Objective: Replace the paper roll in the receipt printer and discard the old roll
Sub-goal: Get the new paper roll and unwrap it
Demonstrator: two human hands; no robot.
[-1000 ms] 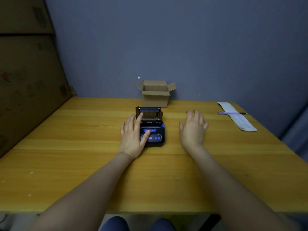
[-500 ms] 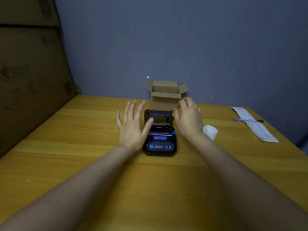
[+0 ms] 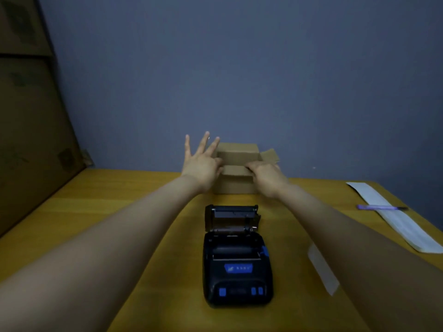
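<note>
The black receipt printer (image 3: 236,267) with blue buttons sits on the wooden table (image 3: 96,212) in front of me, its lid (image 3: 231,216) standing open. Whether a roll lies in its bay I cannot tell. Behind it stands a small cardboard box (image 3: 236,185) with its flaps up. My left hand (image 3: 201,164) is at the box's left side, fingers spread, thumb against the cardboard. My right hand (image 3: 266,176) has its fingers curled over the front flap. A white piece of paper roll (image 3: 322,271) shows to the right of the printer, partly hidden by my right forearm.
A long white paper strip (image 3: 395,219) lies along the table's right edge with a purple pen (image 3: 381,207) across it. Large brown cardboard sheets (image 3: 31,140) lean at the left. A blue-grey wall closes the back.
Both hands left the printer and reached forward to the cardboard box. The view moved closer, so the printer now sits lower and larger.
</note>
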